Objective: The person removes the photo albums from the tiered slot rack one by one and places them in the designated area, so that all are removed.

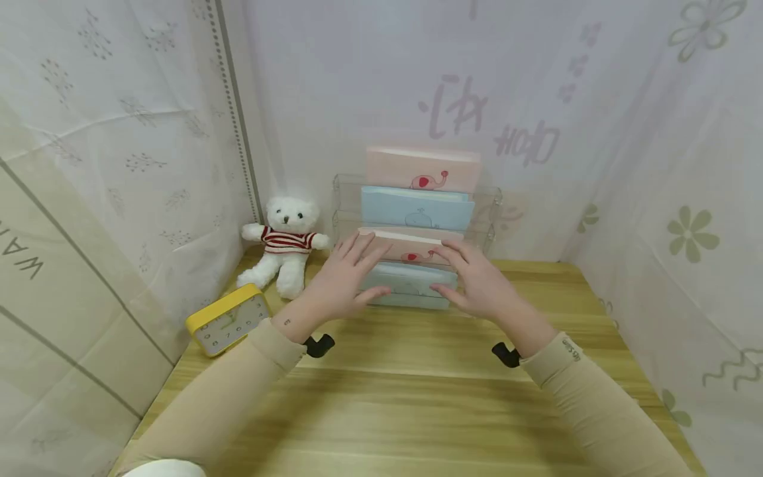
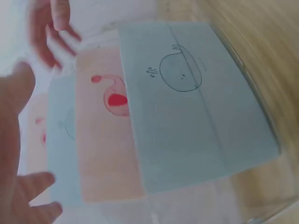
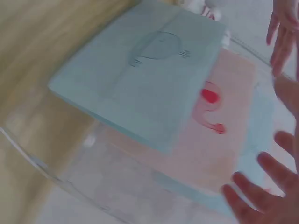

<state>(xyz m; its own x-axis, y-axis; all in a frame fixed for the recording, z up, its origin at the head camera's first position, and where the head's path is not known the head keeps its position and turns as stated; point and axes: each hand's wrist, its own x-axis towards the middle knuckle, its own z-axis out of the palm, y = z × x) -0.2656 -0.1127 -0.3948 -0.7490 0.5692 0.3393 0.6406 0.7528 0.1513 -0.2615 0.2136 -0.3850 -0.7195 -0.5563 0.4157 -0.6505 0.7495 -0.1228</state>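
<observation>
Clear rack: tiered see-through stand (image 1: 350, 193), set at the middle of the wooden table's (image 1: 381, 411) far edge, its back to the printed cloth wall (image 1: 334, 79).
Rack contents: four booklets, one behind another, each rising above the one in front.
Front tier: grey-blue booklet (image 2: 187, 121) with a line-drawn whale; a see-through lip crosses its cover.
Second tier: pink booklet (image 2: 107, 154), red-eared elephant on the cover, lower part hidden by the front one.
Third tier: light blue booklet (image 1: 417, 211), whale again, mostly upright.
Rear tier: pink booklet (image 1: 393, 169), elephant again, standing tallest.
Left hand: the person's left hand (image 1: 344, 283) is at the rack's left side, fingers spread and thumb apart, grasping nothing; I cannot tell if the fingertips touch the booklets.
Right hand: mirrors it at the rack's right side, palm facing inward (image 1: 481, 283), fingers spread, nothing in its hold; contact likewise unclear.
Bear: white plush bear (image 1: 286, 242) in a red-striped top, propped at the table's far left corner, one paw near the rack.
Clock: yellow-framed clock (image 1: 229, 321) along the left edge, partly behind the left sleeve (image 1: 238, 384).
</observation>
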